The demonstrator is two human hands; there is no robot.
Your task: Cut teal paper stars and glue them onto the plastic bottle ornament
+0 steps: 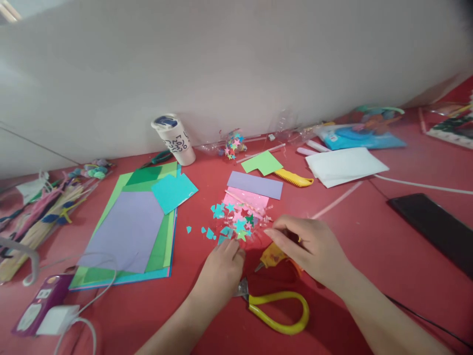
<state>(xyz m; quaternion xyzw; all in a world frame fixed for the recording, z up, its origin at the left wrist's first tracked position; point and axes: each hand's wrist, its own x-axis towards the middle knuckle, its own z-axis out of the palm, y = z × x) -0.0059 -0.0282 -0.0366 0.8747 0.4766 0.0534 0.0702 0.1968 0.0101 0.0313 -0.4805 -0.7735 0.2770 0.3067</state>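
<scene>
My left hand has its fingers bent and pressed together at the near edge of a heap of paper stars in blue, pink and green. Clear plastic shows among the stars. My right hand has thumb and forefinger pinched together just right of that plastic. What either pinch holds, I cannot make out. A yellow glue gun lies partly under my right hand, nozzle pointing left. Scissors with yellow handles lie below, their blades partly hidden by my left hand. Pink paper is beneath the stars.
Blue paper scraps lie left of the stars. Stacked coloured sheets and a white tumbler are further left. Behind are a purple strip, a yellow cutter and white paper. A black phone lies right.
</scene>
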